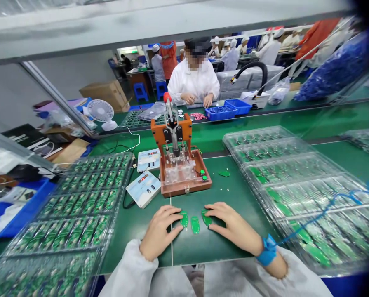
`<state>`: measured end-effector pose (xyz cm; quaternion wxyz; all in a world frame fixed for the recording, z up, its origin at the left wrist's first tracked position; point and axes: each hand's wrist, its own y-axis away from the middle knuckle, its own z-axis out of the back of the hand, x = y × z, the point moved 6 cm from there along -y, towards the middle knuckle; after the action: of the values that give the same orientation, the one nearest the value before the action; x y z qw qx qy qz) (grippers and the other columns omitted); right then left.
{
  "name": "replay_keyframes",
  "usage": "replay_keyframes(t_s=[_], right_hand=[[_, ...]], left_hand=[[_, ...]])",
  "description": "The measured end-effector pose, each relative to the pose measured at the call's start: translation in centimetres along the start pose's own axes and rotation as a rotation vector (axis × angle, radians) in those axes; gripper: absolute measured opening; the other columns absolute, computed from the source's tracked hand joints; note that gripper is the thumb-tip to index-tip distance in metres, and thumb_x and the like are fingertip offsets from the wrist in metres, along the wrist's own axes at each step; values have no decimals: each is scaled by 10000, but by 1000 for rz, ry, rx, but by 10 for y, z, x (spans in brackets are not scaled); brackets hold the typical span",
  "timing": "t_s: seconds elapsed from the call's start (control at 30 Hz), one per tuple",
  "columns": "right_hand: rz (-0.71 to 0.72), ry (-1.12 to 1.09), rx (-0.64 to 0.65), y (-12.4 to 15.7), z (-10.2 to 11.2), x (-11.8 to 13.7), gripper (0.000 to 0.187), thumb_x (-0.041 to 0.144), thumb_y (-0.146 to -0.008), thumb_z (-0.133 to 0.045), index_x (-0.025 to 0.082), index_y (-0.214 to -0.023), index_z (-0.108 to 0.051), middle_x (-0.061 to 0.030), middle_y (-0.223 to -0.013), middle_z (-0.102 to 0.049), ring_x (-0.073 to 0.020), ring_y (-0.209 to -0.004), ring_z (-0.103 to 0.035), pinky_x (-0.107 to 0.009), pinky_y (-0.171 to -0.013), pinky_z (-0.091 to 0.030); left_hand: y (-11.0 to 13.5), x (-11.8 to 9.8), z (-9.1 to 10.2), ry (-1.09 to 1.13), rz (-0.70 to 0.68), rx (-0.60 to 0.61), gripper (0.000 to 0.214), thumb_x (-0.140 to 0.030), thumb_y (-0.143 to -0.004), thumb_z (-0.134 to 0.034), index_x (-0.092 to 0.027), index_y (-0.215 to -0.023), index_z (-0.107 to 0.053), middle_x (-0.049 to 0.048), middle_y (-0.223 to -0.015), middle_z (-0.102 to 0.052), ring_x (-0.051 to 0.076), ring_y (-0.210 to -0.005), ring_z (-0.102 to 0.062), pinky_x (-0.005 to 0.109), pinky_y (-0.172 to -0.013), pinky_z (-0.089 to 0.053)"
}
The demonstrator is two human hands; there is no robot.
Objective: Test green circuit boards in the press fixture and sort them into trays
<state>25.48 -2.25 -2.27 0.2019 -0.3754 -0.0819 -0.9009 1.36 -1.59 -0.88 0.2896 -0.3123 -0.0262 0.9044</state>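
Note:
Close to the front edge of the green bench, my left hand (161, 232) has its thumb and fingertips round a small green circuit board (184, 220). Opposite it, my right hand (233, 229) grips another green circuit board (206, 219) between thumb and fingers; a blue wrist strap (267, 250) circles that wrist. Between the two hands a third green circuit board (195, 225) lies flat on the bench, touched by neither. Just beyond stands a test fixture (186, 189) with an orange frame, a red-tipped lever and two green buttons.
Clear trays of circuit boards flank me, a left tray (79, 206) and a right tray (291, 185). Two white meter boxes (143, 189) sit left of the fixture. A loose board (224, 173) lies to its right. Across the bench, a person (194, 78) in white works near blue bins (221, 113).

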Motion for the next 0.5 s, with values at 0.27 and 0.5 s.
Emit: replay_keyframes(t_s=[0.27,0.5], right_hand=[[39,-6,34,-6,-2,-1,217,281,-911,-709,287,-1126,-738,-42,-1316,-707,-267,-1249,-609,-497,-1092,-499],[131,-47,-95,-30,27,17,216,361,-920,-699,281,-1117,-739,-58,-1302,-708,-250,-1216,-650,-431,-1050,-543]], left_hand=[[1,1,-16,-21,12,37,151,-252,-934,-679,-242,-1076,-731,60,-1281,-699,294,-1224,-586,511,-998,-530],[-9,-10,1,33,-61,-41,171,-202,-885,-707,-222,-1054,-692,74,-1216,-704,285,-1189,-593,481,-988,-508]])
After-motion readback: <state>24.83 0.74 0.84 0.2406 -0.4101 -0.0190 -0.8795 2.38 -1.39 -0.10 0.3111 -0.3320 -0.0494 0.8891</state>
